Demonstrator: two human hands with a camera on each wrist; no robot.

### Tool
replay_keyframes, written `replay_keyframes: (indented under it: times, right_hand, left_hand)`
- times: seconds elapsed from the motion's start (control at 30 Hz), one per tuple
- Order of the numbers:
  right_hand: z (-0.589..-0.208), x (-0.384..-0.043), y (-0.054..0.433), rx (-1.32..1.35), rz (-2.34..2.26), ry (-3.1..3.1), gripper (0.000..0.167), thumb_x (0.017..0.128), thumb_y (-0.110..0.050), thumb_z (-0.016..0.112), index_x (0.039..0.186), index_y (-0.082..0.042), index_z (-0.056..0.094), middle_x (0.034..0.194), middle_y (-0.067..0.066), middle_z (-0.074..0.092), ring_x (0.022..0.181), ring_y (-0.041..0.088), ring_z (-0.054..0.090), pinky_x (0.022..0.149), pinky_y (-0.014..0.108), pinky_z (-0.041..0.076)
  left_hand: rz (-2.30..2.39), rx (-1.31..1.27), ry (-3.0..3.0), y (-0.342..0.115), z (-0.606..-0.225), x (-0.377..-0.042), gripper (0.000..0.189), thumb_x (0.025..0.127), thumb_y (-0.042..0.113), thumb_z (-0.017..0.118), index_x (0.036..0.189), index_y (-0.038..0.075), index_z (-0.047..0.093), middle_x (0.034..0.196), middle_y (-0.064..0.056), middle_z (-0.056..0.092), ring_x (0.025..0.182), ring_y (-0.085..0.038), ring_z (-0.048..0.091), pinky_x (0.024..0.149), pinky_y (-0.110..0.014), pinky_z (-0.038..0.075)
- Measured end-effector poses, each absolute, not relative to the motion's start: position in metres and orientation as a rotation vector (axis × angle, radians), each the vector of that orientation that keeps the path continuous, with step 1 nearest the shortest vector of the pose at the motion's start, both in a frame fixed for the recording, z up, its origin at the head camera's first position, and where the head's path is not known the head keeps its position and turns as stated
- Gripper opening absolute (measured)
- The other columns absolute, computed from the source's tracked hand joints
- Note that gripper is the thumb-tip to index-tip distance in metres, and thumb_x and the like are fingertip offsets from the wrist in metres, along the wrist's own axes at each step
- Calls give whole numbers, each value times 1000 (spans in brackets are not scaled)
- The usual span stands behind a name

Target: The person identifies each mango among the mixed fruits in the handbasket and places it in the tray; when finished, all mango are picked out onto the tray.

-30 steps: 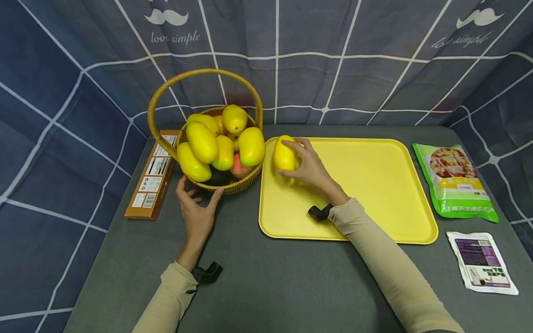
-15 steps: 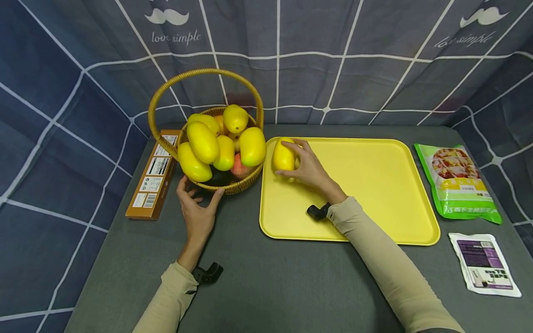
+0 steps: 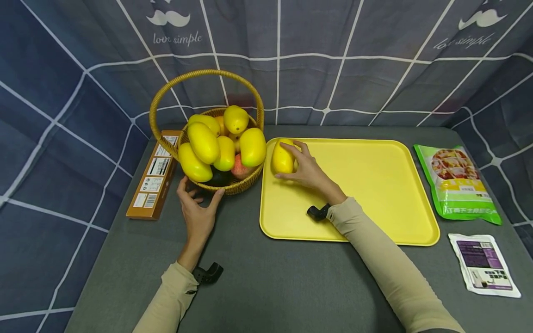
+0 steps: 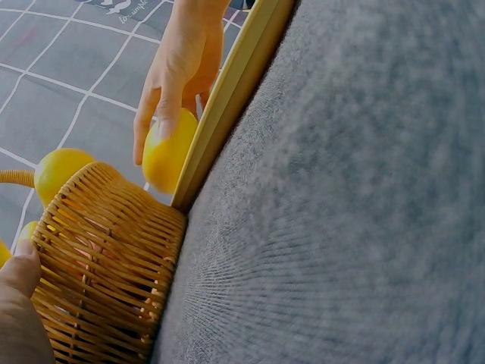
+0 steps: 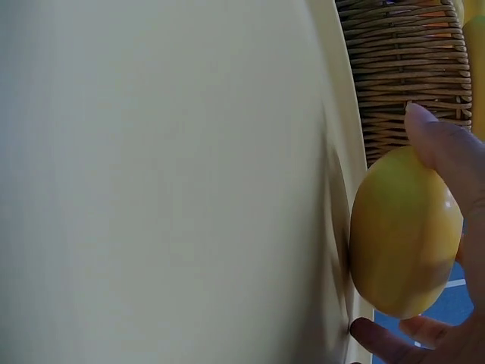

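Observation:
My right hand (image 3: 306, 169) holds a yellow mango (image 3: 282, 157) at the left end of the yellow tray (image 3: 354, 194), thumb on one side and fingers on the other. In the right wrist view the mango (image 5: 405, 235) lies along the tray's raised edge, with the thumb over one end and fingertips near the other. My left hand (image 3: 197, 215) grips the front rim of a wicker basket (image 3: 239, 187), its thumb on the rim in the left wrist view. Several yellow mangoes (image 3: 202, 142), a reddish round fruit (image 3: 241, 167) and a dark fruit (image 3: 220, 177) fill the basket.
A long orange-brown box (image 3: 151, 185) lies left of the basket, whose tall handle (image 3: 208, 71) arches above the fruit. Right of the tray are a green food packet (image 3: 458, 182) and a white and purple pouch (image 3: 485, 264). A checked cloth (image 3: 308, 83) hangs behind the table.
The right hand and the mango have shifted slightly left and toward the near side over the tray. The left hand stays at the basket rim.

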State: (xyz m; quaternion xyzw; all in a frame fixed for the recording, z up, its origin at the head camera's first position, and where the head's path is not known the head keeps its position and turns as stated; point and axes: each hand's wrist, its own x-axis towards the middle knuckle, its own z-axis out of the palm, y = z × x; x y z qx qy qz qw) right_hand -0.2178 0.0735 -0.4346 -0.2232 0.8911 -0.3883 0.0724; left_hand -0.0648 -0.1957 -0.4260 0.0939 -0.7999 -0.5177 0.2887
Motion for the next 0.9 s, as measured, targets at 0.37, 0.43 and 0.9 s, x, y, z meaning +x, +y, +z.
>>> replay_keyframes:
  times: [0.37,0.43,0.9]
  right_hand:
    - [-433,-214,74,-682,-1133,2687,90,77,-48,81,152,-30,35,159,17,15,143,42,27,109,64,20]
    - [-431,-213,75,-693,-1122,2700,90,77,-47,82,152,-29,35,159,18,15,143,41,28,109,64,19]
    - [-385,-208,42,-959,-1205,2699,95,78,-51,79,155,-32,28,160,15,15,147,31,21,113,64,16]
  left_hand:
    - [-1381,246,-2134,-196,-425,-64,85,82,9,79,148,0,25,147,-23,34,117,-48,46,86,-49,38]
    - [-1383,245,-2136,-196,-425,-64,85,82,9,78,148,-1,25,147,-23,34,117,-48,46,86,-50,38]
    - [-1344,266,-2160,-213,-459,-74,91,80,18,82,151,16,24,150,-10,35,118,-36,49,85,-38,39]
